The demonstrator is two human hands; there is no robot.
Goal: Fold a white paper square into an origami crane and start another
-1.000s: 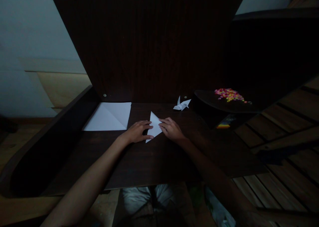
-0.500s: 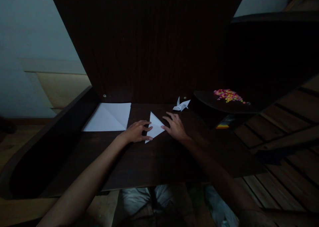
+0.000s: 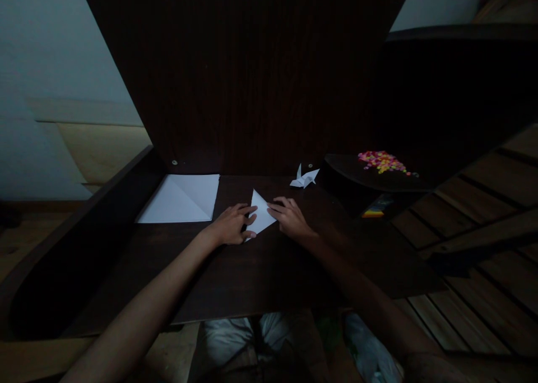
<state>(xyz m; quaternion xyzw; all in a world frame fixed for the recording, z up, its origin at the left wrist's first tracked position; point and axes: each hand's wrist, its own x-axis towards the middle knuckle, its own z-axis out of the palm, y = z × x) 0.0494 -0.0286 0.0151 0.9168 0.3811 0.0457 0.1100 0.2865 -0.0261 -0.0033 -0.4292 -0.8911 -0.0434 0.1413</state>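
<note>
A white sheet of paper folded into a triangle (image 3: 261, 217) lies flat on the dark wooden desk (image 3: 252, 282). On its left edge rest the spread fingers of my left hand (image 3: 232, 224), thumb low and fingertips on the paper. My right hand (image 3: 293, 217) lies over the right corner of the triangle, fingers stretched out and touching it. Neither hand grips anything. Behind them to the right stands a folded white paper crane (image 3: 305, 177).
A stack of white square paper (image 3: 180, 198), its top sheet creased diagonally, lies at the left. Many small colourful pieces (image 3: 384, 161) are heaped on a raised curved shelf (image 3: 348, 167) at the right. A dark side panel (image 3: 84, 248) borders the desk's left.
My right hand has shifted slightly, its fingers reaching further left onto the folded paper and drawing closer together. The left hand stays on the paper's left edge.
</note>
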